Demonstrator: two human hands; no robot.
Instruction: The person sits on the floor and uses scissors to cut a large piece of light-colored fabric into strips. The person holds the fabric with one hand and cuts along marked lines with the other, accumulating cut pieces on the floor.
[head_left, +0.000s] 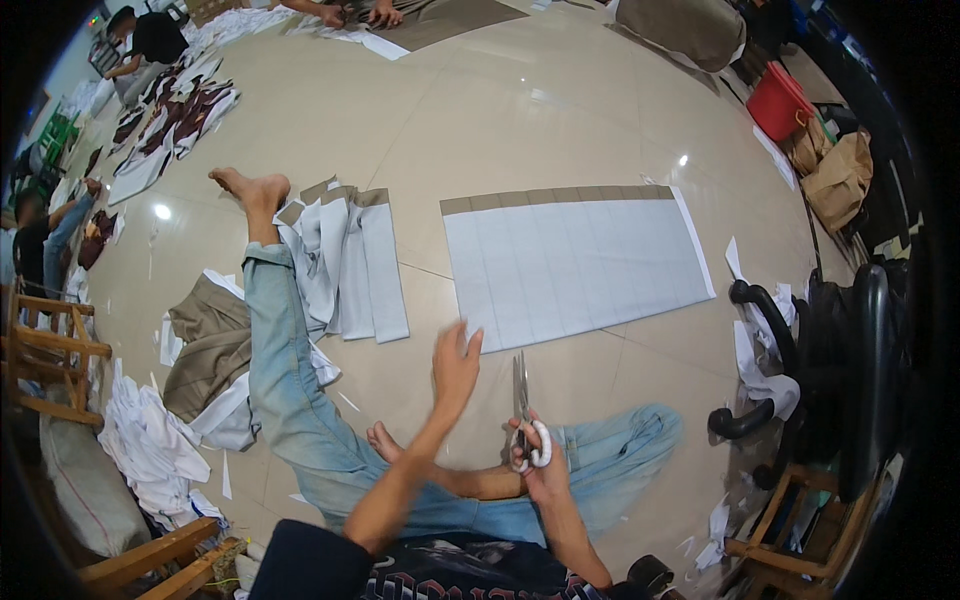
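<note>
A pair of scissors with white handles points away from me, its handles gripped in my right hand above my folded leg. My left hand reaches forward, fingers stretched and a little apart, at the near left corner of a pale blue-grey fabric panel. Whether the fingertips touch the panel I cannot tell. This panel lies flat on the tiled floor, with a brown strip along its far edge and a white strip down its right edge. Left of it, a pile of similar fabric pieces lies against my outstretched leg.
Brown cloth and white scraps lie on the left. A black wheeled chair, a wooden stool and a red bucket stand on the right. At the far side a person's hands work over brown fabric.
</note>
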